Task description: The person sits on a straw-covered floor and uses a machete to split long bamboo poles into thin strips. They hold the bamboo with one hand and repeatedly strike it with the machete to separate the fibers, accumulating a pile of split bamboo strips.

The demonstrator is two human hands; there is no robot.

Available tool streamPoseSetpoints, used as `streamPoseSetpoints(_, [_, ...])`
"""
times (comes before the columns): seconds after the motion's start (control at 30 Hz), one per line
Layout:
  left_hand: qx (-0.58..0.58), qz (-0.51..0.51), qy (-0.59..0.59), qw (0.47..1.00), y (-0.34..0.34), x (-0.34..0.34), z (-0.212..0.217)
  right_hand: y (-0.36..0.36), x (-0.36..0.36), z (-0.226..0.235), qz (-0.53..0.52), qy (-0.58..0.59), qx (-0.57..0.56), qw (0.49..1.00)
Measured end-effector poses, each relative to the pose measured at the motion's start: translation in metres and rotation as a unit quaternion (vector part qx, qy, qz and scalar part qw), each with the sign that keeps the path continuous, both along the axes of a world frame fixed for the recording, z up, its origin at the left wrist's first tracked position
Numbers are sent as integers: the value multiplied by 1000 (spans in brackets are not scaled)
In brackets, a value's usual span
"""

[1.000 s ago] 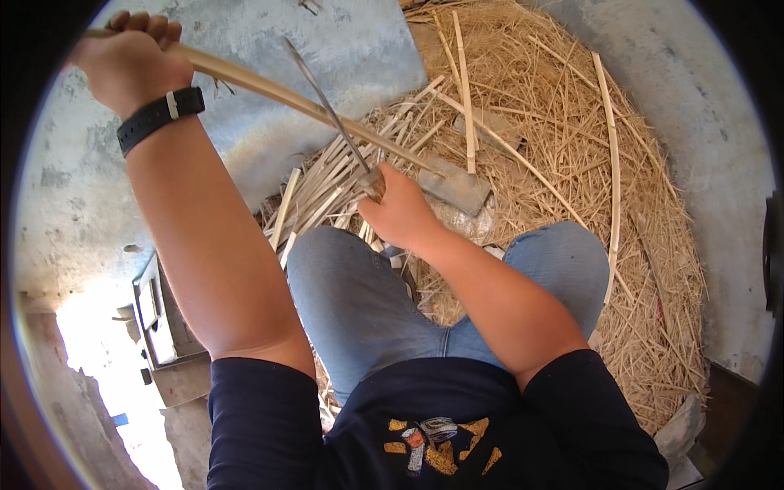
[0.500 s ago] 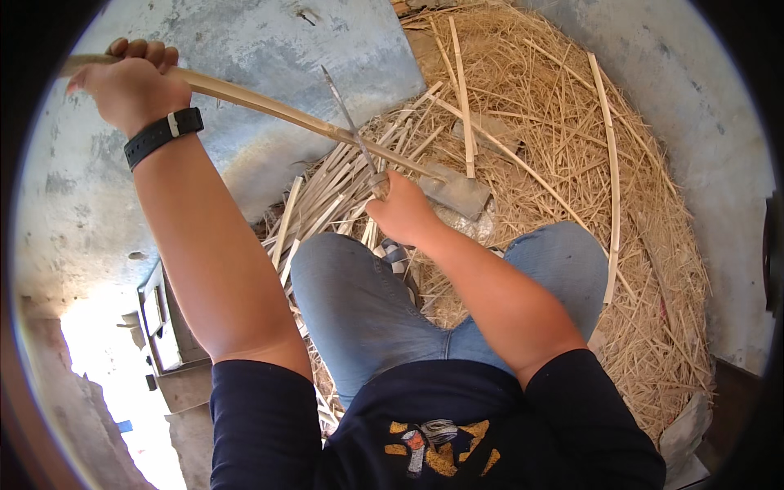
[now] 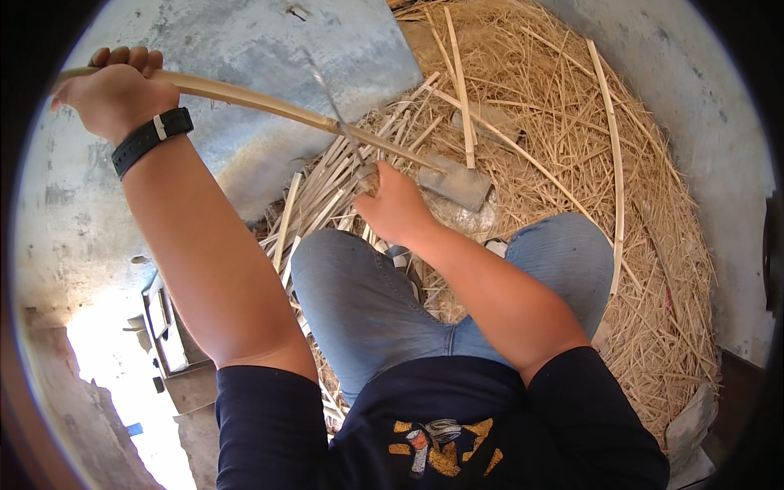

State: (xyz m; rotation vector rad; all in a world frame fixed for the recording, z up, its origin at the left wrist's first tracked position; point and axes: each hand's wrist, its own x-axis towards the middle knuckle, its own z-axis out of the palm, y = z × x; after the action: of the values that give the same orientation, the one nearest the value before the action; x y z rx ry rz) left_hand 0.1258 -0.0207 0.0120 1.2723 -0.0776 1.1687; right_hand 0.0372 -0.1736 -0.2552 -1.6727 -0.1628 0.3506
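At the upper left my left hand point(image 3: 122, 91) is closed around a long split bamboo strip point(image 3: 253, 98). The strip slopes down to the right, and its far end rests on a flat grey-brown block point(image 3: 459, 186). In front of my knees my right hand point(image 3: 395, 208) grips the handle of a knife point(image 3: 333, 102). Its long narrow blade points up and away, crosses the bamboo strip and is smeared by motion towards the tip. A pile of split bamboo strips point(image 3: 331, 186) lies just beyond my left knee.
Shavings and thin slivers point(image 3: 563, 139) cover the floor ahead and to the right. A long pale strip point(image 3: 612, 155) lies near the right wall point(image 3: 719, 147). The left wall point(image 3: 237, 49) stands close beyond my left hand. Bright light enters at a lower-left opening point(image 3: 114, 384).
My left hand has moved slightly left and down with the bamboo strip, which now bows a little. My right hand and the knife have shifted slightly left along the strip.
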Motion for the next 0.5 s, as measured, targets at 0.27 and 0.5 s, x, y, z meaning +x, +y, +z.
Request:
streamPoseSetpoints(0.27, [131,116,45,984,-38,13,-1,5,9,-34,-39,-11,6,999])
streamPoseSetpoints(0.5, [81,40,12,996,-24,13,5,-1,0,-4,-43,-35,29,998])
